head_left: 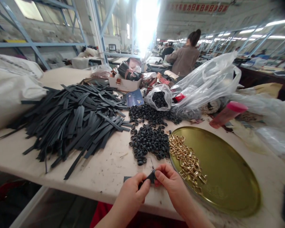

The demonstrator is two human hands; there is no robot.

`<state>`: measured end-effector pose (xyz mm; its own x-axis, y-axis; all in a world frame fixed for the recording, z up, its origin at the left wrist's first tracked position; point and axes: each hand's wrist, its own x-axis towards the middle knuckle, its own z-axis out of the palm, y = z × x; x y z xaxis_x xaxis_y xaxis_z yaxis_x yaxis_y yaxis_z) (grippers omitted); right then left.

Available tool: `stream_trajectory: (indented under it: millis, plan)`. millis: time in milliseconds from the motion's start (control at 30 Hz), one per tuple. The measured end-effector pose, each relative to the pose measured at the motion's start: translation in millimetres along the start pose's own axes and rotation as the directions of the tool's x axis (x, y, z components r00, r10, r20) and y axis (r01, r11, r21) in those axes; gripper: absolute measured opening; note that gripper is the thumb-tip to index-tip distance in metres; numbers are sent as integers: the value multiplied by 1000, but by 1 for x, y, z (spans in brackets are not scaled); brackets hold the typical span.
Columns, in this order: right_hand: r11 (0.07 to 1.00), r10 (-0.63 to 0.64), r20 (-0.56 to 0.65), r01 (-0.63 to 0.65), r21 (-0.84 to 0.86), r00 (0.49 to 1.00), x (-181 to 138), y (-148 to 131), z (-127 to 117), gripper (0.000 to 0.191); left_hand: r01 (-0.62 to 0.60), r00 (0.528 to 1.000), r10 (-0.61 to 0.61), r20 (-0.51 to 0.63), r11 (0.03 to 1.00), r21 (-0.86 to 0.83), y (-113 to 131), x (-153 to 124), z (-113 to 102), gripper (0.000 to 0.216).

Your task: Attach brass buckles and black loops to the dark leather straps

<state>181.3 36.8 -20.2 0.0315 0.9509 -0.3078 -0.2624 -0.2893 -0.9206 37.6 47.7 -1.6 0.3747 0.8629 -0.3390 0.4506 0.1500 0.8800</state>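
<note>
Near the table's front edge, my left hand (135, 190) is closed around a short black strap (151, 176), one end of which sticks out to the left beneath my fingers. My right hand (167, 177) pinches the strap's other end between thumb and fingers. A small thin metal piece (153, 167) stands up at that end; its kind is too small to make out. Just beyond my hands lies a heap of small black loops (149, 142). To the right, gold-coloured metal buckles (186, 160) are piled on the left part of a round gold tray (228, 171).
A large pile of black strips (78, 117) covers the table's left side. Behind the loops are a clear bag of loops (159, 98), a blue booklet (135, 98) and a white box (124, 84). A pink-lidded bottle (228, 114) stands tilted at right. A person (185, 58) works further back.
</note>
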Motion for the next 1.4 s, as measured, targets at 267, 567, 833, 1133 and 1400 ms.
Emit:
stream_trajectory:
  millis: [267,567,833,1133,1400]
  plan:
    - [999,-8,55,10,-36,998,-26,-3,-7,29,-108,993,108,45,994,-11,11,-26,7,16]
    - [960,-23,167,-25,278,986,-66,2,6,43,-119,992,125,22,977,-179,13,-55,14,14]
    - [896,171,343,-291,336,924,-83,18,10,35,-67,996,69,-57,997,39,3,-71,12,15]
    - [947,101,257,-172,272,961,-82,22,12,36,12,997,0,76,987,-158,-4,-68,13,24]
    - [996,-43,14,44,-76,999,-61,25,15,35,128,981,-27,193,838,-531,1,-59,9,41]
